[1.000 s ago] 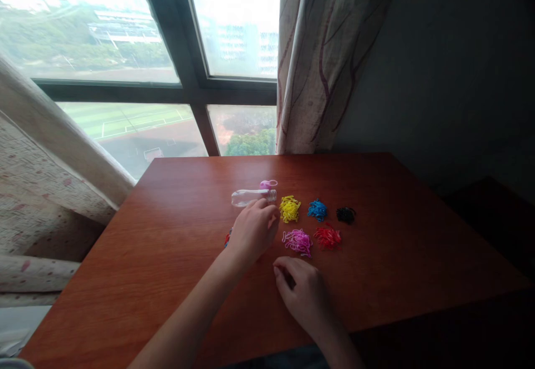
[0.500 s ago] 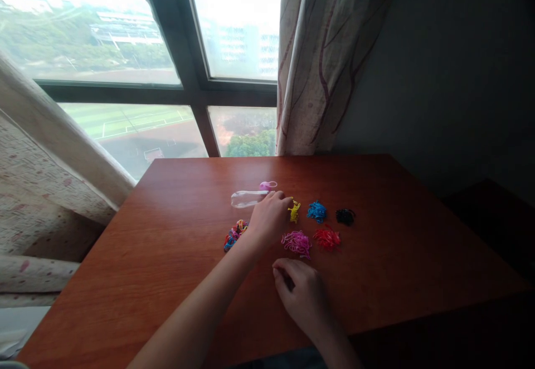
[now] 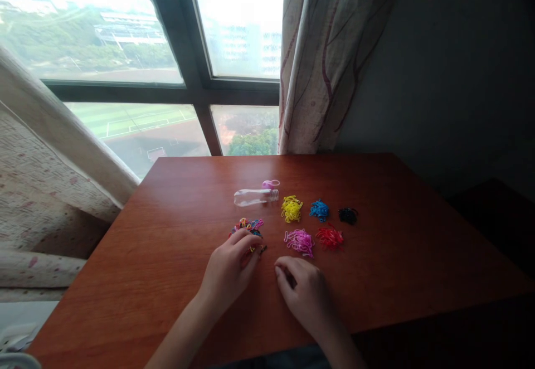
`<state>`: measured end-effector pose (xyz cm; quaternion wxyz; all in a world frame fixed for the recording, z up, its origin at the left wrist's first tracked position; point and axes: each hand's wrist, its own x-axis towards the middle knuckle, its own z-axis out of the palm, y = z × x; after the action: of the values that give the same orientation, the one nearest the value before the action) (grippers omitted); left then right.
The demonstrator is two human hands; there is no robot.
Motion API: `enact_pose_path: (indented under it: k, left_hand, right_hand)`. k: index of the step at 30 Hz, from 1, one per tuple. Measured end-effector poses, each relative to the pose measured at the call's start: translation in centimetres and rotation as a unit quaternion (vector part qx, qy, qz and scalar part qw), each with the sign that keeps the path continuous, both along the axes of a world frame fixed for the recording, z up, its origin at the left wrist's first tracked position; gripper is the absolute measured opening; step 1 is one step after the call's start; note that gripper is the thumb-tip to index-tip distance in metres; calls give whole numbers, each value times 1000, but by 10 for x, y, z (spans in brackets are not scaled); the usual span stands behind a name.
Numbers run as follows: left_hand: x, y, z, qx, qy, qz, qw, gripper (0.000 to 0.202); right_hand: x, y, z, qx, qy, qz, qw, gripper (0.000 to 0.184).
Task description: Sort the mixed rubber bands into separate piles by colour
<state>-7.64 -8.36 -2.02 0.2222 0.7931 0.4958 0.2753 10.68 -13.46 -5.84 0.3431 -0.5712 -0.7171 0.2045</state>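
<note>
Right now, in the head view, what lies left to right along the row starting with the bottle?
Clear plastic bottle, heap of thin yellow loops, heap of thin blue loops, heap of black loops.

One head-worn camera is looking forward and steeply down from above the wearer's side of the wooden desk (image 3: 167, 246), and its wide view is taking in the whole far edge. The left hand (image 3: 228, 263) is showing toward 7 o'clock and the right hand (image 3: 303, 291) between 5 and 6, both near the lens, their forearms running off the bottom. Farther off, the gridded window (image 3: 195, 93) is filling 11 o'clock, patterned curtains are hanging at 9 (image 3: 45, 190) and 1 (image 3: 326, 62), and a shadowed wall (image 3: 451, 62) is closing 2 o'clock.
</note>
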Motion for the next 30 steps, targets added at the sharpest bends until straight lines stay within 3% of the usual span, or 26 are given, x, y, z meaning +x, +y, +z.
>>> enact_pose_path:
  k: [10, 20, 30]
  left_hand:
    - [-26, -31, -19, -18, 53, 34, 998, 17]
    - [-26, -33, -27, -9, 60, 32, 998, 16]
    - [-25, -32, -25, -21, 55, 27, 998, 17]
  right_hand:
    - [0, -1, -3, -4, -3, -1, 1000, 16]
    - [-9, 8, -1, -14, -47, -1, 999, 17]
    - [-26, 26, -2, -28, -108, -62, 992, 20]
